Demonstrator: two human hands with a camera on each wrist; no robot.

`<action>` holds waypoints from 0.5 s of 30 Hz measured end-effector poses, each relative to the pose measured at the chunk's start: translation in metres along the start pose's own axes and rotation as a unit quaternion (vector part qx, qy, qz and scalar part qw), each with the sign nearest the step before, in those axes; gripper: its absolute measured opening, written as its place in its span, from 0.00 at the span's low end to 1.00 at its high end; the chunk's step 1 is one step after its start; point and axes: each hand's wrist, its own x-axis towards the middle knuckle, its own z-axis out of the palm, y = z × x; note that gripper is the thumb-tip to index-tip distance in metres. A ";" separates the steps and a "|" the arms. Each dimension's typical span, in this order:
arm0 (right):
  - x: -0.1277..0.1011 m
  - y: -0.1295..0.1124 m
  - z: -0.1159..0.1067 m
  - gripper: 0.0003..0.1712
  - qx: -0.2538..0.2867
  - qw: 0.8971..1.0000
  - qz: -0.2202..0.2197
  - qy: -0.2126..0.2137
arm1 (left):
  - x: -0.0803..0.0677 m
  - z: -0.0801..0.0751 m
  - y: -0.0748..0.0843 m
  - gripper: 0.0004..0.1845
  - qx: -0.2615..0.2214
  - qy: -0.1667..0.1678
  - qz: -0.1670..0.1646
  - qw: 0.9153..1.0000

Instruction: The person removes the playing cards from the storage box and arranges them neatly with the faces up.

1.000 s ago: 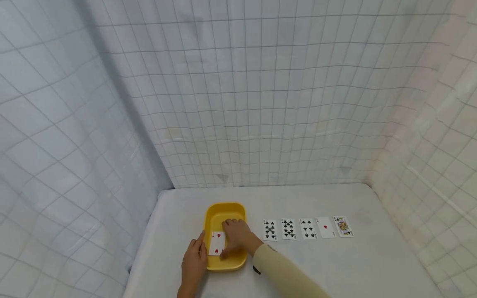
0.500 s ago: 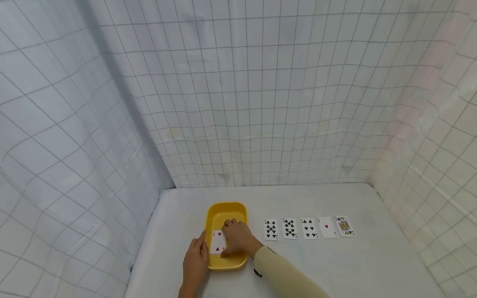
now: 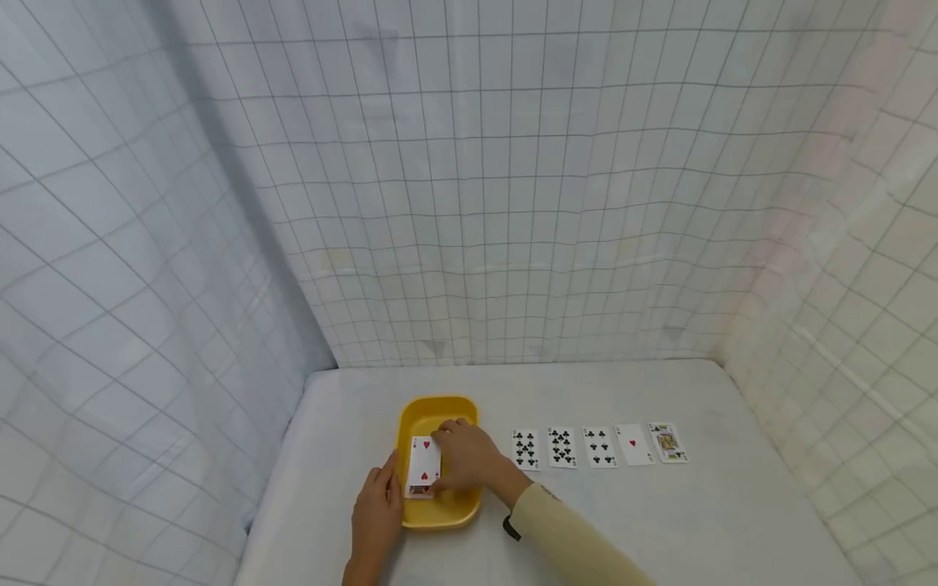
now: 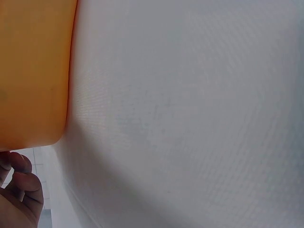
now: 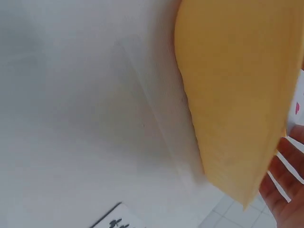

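Observation:
My right hand (image 3: 465,456) reaches into a yellow tray (image 3: 440,518) in the head view. Its thumb and fingers pinch the right side of a two of hearts playing card (image 3: 423,461). Below that card's near edge, part of a face card (image 3: 419,491) shows in the tray. Against the tray's left rim, my left hand (image 3: 377,509) grips the side. In the left wrist view, curled fingers (image 4: 28,185) sit by the orange-looking tray wall (image 4: 33,76). The right wrist view shows fingers (image 5: 287,166) over the tray's far side, with a bit of the card (image 5: 297,107).
Right of the tray, several playing cards lie face up in a row: two club cards with many pips (image 3: 525,450), (image 3: 562,448), a six of clubs (image 3: 600,448), an ace of hearts (image 3: 633,444) and a king (image 3: 668,443). White gridded sheeting (image 3: 476,203) encloses the white table (image 3: 601,529).
The two of hearts has shifted away from me in the tray with my right hand, uncovering a face card beneath. My left hand stays at the rim.

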 end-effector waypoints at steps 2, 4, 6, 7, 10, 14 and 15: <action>-0.009 0.006 -0.010 0.53 0.022 1.000 0.014 0.017 | -0.001 -0.001 0.000 0.23 0.000 -0.007 -0.008 1.000; -0.021 0.014 -0.023 0.52 0.041 0.998 0.028 0.031 | -0.001 -0.002 -0.001 0.23 -0.001 -0.006 -0.010 1.000; -0.033 0.024 -0.033 0.52 0.059 0.996 0.040 0.048 | -0.001 -0.004 -0.001 0.23 -0.002 -0.001 -0.006 1.000; -0.040 0.029 -0.037 0.51 0.065 0.995 0.045 0.055 | -0.001 -0.005 -0.001 0.23 -0.003 0.002 -0.003 1.000; -0.058 0.048 -0.045 0.51 0.081 0.992 0.059 0.074 | 0.001 -0.005 -0.001 0.23 -0.007 0.005 0.007 1.000; -0.085 0.072 -0.041 0.52 0.085 0.990 0.085 0.076 | 0.001 -0.003 0.000 0.23 -0.010 -0.005 0.006 1.000; -0.091 0.077 -0.038 0.52 0.085 0.990 0.091 0.072 | 0.000 -0.003 0.000 0.23 -0.010 -0.006 0.005 1.000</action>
